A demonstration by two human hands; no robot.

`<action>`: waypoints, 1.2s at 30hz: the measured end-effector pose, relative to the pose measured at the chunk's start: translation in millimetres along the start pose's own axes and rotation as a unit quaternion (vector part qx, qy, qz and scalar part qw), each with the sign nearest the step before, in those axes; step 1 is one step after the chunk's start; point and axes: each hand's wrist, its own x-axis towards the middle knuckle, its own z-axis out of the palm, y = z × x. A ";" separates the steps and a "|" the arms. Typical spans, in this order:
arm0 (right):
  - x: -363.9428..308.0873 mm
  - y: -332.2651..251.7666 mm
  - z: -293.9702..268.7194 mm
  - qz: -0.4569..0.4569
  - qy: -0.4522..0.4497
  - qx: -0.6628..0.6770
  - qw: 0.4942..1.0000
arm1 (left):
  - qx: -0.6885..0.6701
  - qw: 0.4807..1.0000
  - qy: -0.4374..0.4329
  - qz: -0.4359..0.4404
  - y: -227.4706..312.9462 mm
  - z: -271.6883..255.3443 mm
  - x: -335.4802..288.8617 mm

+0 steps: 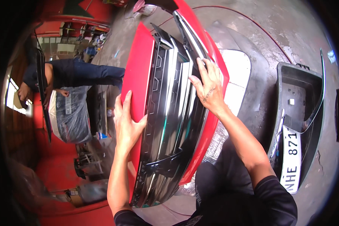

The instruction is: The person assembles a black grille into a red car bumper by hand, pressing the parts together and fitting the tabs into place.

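Observation:
A red car bumper (136, 62) with a black grille (165, 124) and chrome strips stands in front of me. My left hand (127, 122) lies against its red left side, fingers stretched upward and thumb spread toward the grille edge. On the other side, my right hand (211, 88) rests with fingers extended over the black-and-chrome trim (194, 37) beside the red right edge. Neither hand's fingers wrap round anything. A black bracket-like piece (164, 164) crosses the lower grille.
At right a dark plastic bin (279, 98) holds a licence plate (291, 162) and trim pieces. A red hose (248, 18) crosses the floor. At left another person (90, 73) stands near a plastic-wrapped car part (73, 116). Cluttered shelves (88, 34) stand behind.

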 end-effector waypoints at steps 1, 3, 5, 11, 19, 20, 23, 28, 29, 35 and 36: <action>-0.3 0.0 1.5 0.005 0.005 -0.019 1.000 | 0.000 1.000 0.003 0.007 -1.6 0.2 -1.6; 4.3 -1.3 3.1 0.021 0.003 0.009 1.000 | 0.002 1.000 0.008 0.022 -6.1 0.3 -2.6; 7.8 4.0 9.4 0.021 0.017 0.031 0.999 | -0.008 1.000 -0.004 0.015 -6.1 -1.3 -0.6; -0.5 10.5 19.7 0.099 0.088 0.141 0.981 | -0.084 0.996 -0.029 0.015 0.2 -5.5 2.7; 1.3 14.2 26.9 0.100 0.065 0.151 0.981 | -0.119 0.991 -0.009 0.067 -3.2 -14.3 27.8; 0.7 10.9 26.8 0.109 0.060 0.163 0.979 | -0.123 0.990 0.005 0.071 -0.2 -17.7 34.3; 5.7 6.5 19.0 0.098 0.053 0.159 0.981 | -0.158 0.982 0.055 0.087 23.7 -15.5 62.3; 13.5 17.8 18.9 0.089 0.021 0.148 0.985 | -0.059 0.985 0.061 0.153 62.2 11.8 107.5; 14.8 18.5 18.2 0.083 0.012 0.138 0.987 | -0.069 0.984 0.032 0.162 65.8 13.9 113.0; 31.8 30.3 5.0 0.002 -0.027 0.111 0.993 | -0.019 0.976 0.070 0.205 60.6 35.8 98.0; 36.5 28.7 4.3 -0.026 -0.017 0.083 0.996 | -0.003 0.976 0.084 0.203 60.2 39.3 96.0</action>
